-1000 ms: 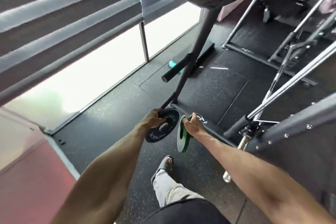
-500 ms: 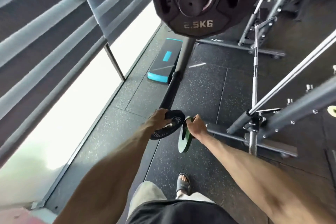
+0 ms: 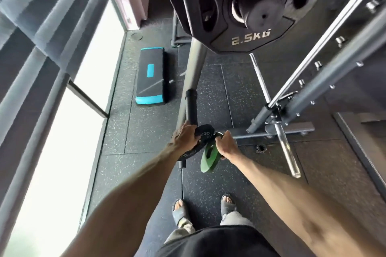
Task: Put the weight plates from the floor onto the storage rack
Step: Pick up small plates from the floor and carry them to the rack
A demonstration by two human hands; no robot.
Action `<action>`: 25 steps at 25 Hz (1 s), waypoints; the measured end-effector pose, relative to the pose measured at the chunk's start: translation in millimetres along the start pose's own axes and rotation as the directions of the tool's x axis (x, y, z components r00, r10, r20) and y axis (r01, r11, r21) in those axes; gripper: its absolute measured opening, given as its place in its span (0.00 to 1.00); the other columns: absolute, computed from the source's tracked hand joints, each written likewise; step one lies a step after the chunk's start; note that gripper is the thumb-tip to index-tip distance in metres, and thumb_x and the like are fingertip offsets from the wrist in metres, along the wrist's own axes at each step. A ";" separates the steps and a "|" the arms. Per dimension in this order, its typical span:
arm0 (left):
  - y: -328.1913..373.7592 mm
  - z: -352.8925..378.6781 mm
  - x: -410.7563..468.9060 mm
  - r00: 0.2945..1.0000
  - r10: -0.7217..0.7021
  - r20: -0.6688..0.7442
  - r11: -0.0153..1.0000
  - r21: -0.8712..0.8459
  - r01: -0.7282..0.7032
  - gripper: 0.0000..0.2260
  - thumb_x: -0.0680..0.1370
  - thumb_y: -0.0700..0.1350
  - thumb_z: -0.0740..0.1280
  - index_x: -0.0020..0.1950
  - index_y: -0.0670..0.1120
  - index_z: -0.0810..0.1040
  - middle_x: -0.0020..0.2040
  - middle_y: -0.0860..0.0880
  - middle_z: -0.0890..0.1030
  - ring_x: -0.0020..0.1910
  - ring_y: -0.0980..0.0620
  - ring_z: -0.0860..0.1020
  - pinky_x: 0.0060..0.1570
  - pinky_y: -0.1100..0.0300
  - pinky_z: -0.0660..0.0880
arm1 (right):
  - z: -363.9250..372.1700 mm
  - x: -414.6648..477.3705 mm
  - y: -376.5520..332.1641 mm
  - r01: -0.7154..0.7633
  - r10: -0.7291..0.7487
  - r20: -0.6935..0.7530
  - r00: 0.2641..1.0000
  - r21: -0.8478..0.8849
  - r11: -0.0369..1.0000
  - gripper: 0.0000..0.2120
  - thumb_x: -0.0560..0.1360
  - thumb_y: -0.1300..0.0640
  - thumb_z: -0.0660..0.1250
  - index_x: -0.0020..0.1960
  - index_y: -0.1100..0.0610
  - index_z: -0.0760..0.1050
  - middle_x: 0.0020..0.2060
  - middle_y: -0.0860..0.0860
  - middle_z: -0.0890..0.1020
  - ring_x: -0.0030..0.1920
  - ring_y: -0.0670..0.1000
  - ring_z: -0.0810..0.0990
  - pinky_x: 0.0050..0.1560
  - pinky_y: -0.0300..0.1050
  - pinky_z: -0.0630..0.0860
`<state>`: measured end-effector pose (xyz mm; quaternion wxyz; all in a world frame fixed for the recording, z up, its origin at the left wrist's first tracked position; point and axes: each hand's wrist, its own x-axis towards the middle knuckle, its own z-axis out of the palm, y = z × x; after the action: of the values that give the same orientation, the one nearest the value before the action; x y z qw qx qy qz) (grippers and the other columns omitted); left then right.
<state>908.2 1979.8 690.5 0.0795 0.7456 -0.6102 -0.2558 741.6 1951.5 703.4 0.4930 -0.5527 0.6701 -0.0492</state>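
My left hand (image 3: 184, 135) grips a small black weight plate (image 3: 203, 134) by its rim, held at the near end of a black storage peg (image 3: 191, 108) on the rack's grey upright post (image 3: 193, 73). My right hand (image 3: 226, 145) holds a small green weight plate (image 3: 207, 161) on edge, right beside the black one. A large black plate marked 2.5KG (image 3: 240, 6) hangs on an upper peg of the rack, close to the camera.
A black and teal step platform (image 3: 150, 77) lies on the rubber floor by the window (image 3: 54, 152). A chrome barbell (image 3: 273, 115) and a grey frame (image 3: 325, 77) stand to the right. My sandalled feet (image 3: 203, 208) are below.
The view has turned and moved closer to the rack. Both hands with their plates have come up to the lower black peg; the 2.5KG plate fills more of the top.
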 end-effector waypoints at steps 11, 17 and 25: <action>-17.4 -9.9 11.7 0.921 0.382 0.071 0.889 0.244 -0.388 0.15 0.78 0.41 0.70 0.64 0.46 0.77 0.57 0.44 0.72 0.55 0.45 0.76 0.51 0.53 0.78 | 26.0 -8.7 -19.7 -0.255 0.248 0.065 0.967 0.315 0.914 0.12 0.83 0.65 0.54 0.64 0.65 0.67 0.43 0.58 0.77 0.36 0.55 0.82 0.23 0.46 0.80; -26.7 -28.1 44.9 0.922 0.387 0.028 0.869 0.323 -0.375 0.13 0.78 0.40 0.69 0.63 0.43 0.76 0.67 0.39 0.69 0.63 0.40 0.71 0.55 0.47 0.78 | 35.3 1.7 -46.2 -0.322 0.304 0.113 0.946 0.444 0.836 0.12 0.82 0.67 0.55 0.63 0.67 0.70 0.50 0.65 0.80 0.27 0.58 0.84 0.22 0.48 0.79; -31.9 -44.1 103.6 0.957 0.290 0.006 0.928 0.243 -0.282 0.08 0.79 0.43 0.67 0.58 0.46 0.77 0.71 0.37 0.66 0.71 0.36 0.66 0.61 0.40 0.73 | 44.5 23.6 -69.4 -0.397 0.378 0.146 0.914 0.510 0.763 0.05 0.82 0.68 0.56 0.55 0.65 0.68 0.46 0.66 0.80 0.27 0.61 0.84 0.21 0.52 0.79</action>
<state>969.9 1880.5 685.1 0.0337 0.6565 -0.7376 -0.1543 823.7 1927.5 708.9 0.6367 -0.2457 0.7211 -0.1196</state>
